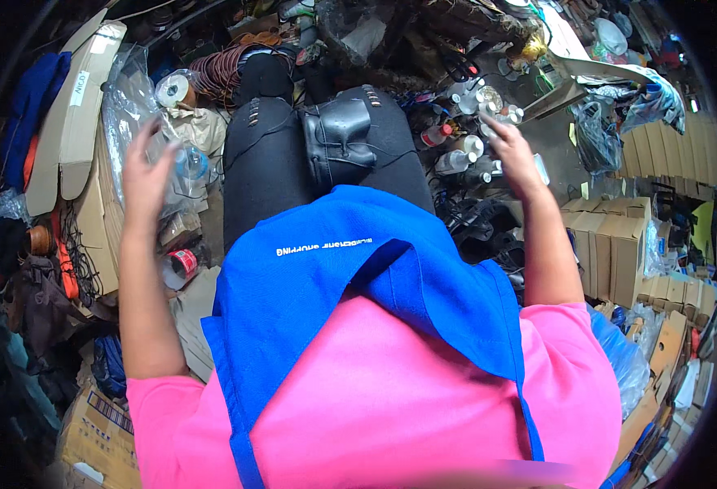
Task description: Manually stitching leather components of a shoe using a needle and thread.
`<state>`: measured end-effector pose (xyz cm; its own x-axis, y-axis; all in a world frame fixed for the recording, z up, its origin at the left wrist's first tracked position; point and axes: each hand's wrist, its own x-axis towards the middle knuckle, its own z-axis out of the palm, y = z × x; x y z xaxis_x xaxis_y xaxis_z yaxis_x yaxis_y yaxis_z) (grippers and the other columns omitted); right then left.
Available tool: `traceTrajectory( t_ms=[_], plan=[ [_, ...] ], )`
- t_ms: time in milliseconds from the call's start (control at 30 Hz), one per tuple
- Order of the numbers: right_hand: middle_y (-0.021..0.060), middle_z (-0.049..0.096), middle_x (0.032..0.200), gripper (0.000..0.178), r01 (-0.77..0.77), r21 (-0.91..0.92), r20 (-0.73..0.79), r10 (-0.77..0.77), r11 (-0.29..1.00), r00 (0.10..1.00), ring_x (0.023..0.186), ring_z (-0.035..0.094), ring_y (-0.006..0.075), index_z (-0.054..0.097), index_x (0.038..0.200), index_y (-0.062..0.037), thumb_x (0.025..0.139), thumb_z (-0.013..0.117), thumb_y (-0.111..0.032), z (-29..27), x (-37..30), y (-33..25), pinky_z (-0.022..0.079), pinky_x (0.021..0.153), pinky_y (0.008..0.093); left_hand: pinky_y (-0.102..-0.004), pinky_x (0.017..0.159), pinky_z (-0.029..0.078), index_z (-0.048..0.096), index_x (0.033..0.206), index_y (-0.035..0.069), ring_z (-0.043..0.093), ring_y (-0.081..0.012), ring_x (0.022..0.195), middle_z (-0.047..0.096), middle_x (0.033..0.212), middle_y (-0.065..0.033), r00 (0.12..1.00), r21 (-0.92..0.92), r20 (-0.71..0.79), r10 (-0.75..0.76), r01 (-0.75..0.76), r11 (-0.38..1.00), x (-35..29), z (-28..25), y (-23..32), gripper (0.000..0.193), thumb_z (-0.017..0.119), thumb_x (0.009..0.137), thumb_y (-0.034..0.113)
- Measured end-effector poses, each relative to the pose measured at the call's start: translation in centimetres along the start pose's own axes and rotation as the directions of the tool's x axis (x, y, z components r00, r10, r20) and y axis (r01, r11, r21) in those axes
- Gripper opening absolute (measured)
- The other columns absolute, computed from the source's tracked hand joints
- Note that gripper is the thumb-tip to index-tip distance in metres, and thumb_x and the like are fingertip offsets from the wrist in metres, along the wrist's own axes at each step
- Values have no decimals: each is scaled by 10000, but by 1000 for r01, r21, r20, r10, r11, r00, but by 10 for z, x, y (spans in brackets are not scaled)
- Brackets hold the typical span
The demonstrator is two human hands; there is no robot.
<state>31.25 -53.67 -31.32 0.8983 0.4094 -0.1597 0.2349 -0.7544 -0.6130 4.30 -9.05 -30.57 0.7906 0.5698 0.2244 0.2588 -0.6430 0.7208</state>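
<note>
Between my black-clad thighs rests a black leather shoe (338, 138), tilted on its side. Thin dark cord trails from it across both legs; I cannot see where its ends lead. My left hand (148, 167) is raised well out to the left, beside clear plastic wrap (122, 122). Its fingers look apart but are smeared by motion, so any hold is unclear. Out to the right, my right hand (512, 151) is lifted near several small bottles (455, 161), with fingers stretched out and nothing visible in them. Neither hand touches the shoe.
A white spool (175, 90) and a coil of reddish-brown cord (220, 75) lie beyond my left knee. Cardboard sheets (73, 122) stand at the left. A red-labelled plastic bottle (181, 266) sits by my left forearm. Stacked cardboard boxes (611, 244) are at the right.
</note>
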Motion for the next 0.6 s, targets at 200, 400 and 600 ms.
traceTrajectory(
  t_ms=[200, 400, 600],
  plan=[
    [67, 600, 791, 156, 590, 38, 157, -588, 806, 793, 726, 592, 167, 689, 927, -63, 777, 675, -104, 56, -26, -90, 473, 678, 293, -358, 973, 401, 550, 1235, 139, 530, -276, 1132, 574, 1194, -137, 845, -115, 393, 363, -347, 931, 35, 85, 77, 546, 710, 719, 224],
    [100, 595, 755, 151, 385, 54, 137, -389, 921, 911, 743, 607, 251, 697, 861, -82, 727, 690, -151, 73, -21, -109, 482, 662, 336, -332, 938, 416, 487, 1298, 99, 572, -248, 1074, 610, 1147, -158, 661, -48, 730, 173, -203, 978, 60, 107, 87, 699, 767, 661, 173],
    [39, 543, 759, 136, 473, 137, 156, -490, 870, 857, 707, 562, 131, 690, 897, -69, 771, 691, -119, 80, -14, -108, 451, 635, 265, -366, 911, 443, 560, 1227, 114, 596, -315, 1020, 626, 1081, -184, 630, -22, 762, 149, -205, 979, 62, 116, 82, 654, 766, 640, 314]
  ],
)
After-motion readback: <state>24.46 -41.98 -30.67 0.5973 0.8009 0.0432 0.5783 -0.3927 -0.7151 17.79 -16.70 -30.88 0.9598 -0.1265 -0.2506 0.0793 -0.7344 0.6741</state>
